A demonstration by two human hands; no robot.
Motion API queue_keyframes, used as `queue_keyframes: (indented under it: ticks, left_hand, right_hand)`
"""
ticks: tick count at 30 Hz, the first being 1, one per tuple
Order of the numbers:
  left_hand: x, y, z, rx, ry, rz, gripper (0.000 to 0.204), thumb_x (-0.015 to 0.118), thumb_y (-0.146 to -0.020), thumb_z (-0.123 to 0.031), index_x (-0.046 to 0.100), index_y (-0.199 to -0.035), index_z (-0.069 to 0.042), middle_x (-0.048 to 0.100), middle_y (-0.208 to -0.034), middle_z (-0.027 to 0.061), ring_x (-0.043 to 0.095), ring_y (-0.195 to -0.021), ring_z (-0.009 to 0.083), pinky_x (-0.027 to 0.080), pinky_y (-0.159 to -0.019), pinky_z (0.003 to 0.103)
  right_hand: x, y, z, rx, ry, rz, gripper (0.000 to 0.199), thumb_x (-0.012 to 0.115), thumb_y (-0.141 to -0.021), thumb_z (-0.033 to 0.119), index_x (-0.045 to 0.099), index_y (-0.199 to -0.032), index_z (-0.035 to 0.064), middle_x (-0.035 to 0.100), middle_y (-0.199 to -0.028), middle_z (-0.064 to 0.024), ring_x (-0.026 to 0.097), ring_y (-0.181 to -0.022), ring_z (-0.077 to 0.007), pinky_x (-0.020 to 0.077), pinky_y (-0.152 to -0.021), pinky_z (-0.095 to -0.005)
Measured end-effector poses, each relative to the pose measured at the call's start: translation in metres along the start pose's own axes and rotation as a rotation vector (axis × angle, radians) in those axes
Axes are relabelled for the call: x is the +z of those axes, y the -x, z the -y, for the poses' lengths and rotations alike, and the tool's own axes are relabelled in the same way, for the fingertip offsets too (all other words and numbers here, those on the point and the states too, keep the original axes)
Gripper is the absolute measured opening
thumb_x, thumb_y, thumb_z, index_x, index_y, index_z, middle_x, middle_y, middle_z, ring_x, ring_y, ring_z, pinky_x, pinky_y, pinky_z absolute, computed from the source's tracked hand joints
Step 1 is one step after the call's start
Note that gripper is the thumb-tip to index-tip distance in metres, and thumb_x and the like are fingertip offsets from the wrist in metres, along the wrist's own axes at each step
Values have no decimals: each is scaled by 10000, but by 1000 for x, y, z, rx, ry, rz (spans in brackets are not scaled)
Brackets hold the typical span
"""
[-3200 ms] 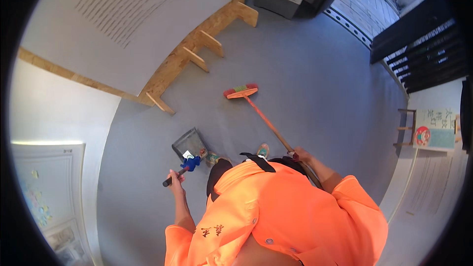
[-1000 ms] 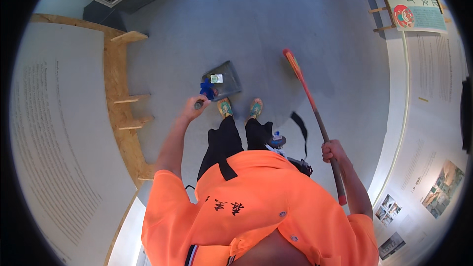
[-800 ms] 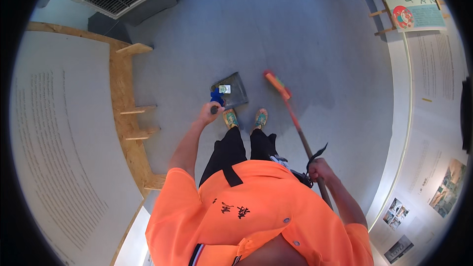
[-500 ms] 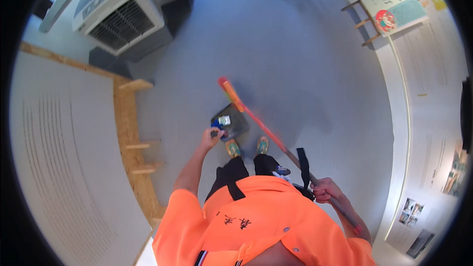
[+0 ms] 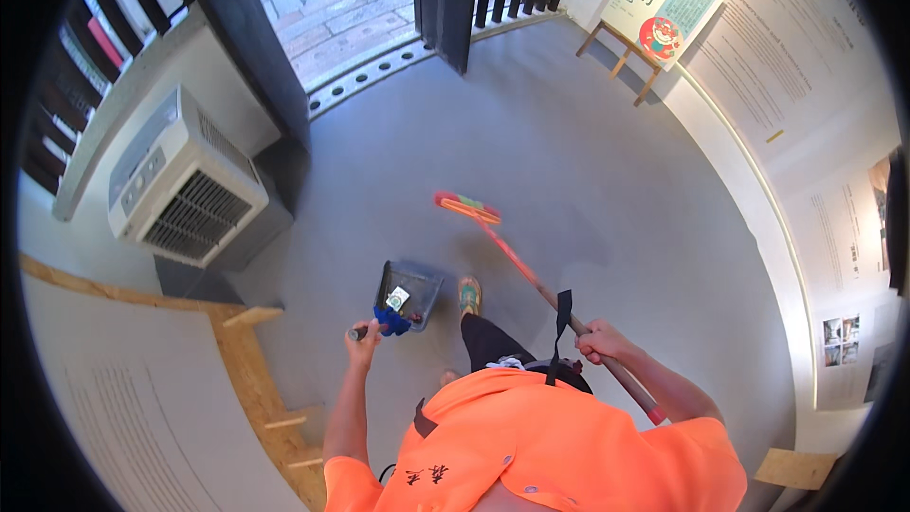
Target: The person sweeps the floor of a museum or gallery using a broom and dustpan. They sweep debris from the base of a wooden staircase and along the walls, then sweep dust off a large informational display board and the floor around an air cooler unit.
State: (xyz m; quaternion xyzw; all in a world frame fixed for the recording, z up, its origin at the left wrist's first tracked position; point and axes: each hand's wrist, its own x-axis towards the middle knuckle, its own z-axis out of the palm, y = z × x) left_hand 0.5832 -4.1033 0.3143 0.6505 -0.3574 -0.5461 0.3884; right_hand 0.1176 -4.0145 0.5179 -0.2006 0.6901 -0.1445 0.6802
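My left hand (image 5: 362, 345) is closed round the handle of a long-handled dustpan (image 5: 426, 287), whose dark pan hangs or rests low over the floor; I cannot tell which. Inside the pan lie a small white item with a green mark (image 5: 398, 298) and something blue and crumpled (image 5: 391, 321). My right hand (image 5: 601, 340) grips the grey upper part of a broom (image 5: 519, 266), its red lower handle running forward to the left. The broom's orange, red and green head (image 5: 466, 208) is ahead of the dustpan, apart from it. A black strap (image 5: 562, 315) hangs beside the handle.
A white air cooler (image 5: 190, 185) stands at the left. Ahead, an open doorway leads to stone paving (image 5: 346, 5). An easel with a poster (image 5: 654, 14) stands at the far right before a text-covered wall. Wooden supports (image 5: 251, 316) jut from a panel at the left.
The view has turned, showing more of the doorway. The dustpan is now farther left of my feet, and the broom head has swung away from it. Both hands keep their hold.
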Motion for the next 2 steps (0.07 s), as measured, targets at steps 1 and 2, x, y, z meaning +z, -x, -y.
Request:
queue_keyframes:
  ticks: [1,2]
  left_hand:
    - [2,-16,-9,11,-37,-6,262,670,-809,-268,603,-743,-24,614,-644,68,557,-533,111,465,-502,233]
    - [3,-35,-21,30,-61,-16,254,666,-810,-262,598,-746,-26,601,-621,67,556,-517,118,465,-496,242]
  right_hand:
    - [-6,-9,16,0,37,-38,119,565,-742,81,499,-659,27,472,-500,-12,447,-363,-90,339,-328,-241]
    - [-17,-20,39,-30,35,-46,119,565,-742,81,499,-659,27,472,-500,-12,447,-363,-90,339,-328,-241]
